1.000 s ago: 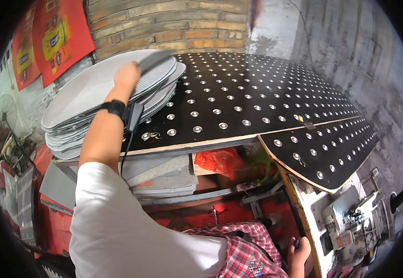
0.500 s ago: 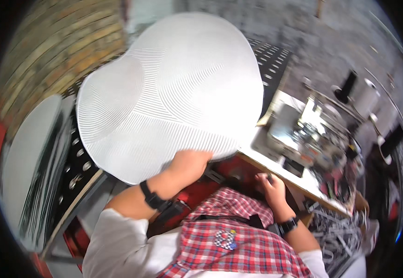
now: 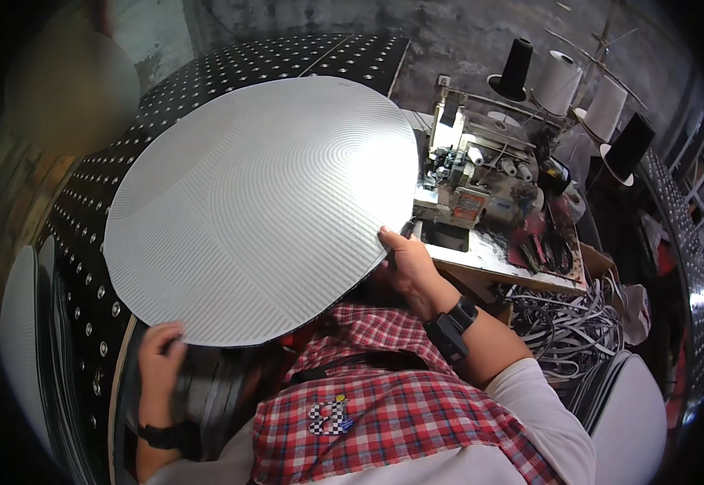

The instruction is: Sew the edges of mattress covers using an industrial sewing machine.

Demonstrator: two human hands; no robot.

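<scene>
Head: grey mat (image 3: 255,210), edge in right grip (image 3: 411,263).

Light is uneven: bright on the right side of the large round pale-grey ribbed sheet (image 3: 238,218), where white glare washes out the ribs, and softer grey toward its left. Strong highlights also strike the grey metal sewing machine (image 3: 481,198). The mottled grey wall (image 3: 303,20) sits dim. The black silver-studded tabletop (image 3: 287,55) curves with fisheye distortion toward blackened corners; a hazy brownish disc (image 3: 73,93) blurs the upper left.
</scene>
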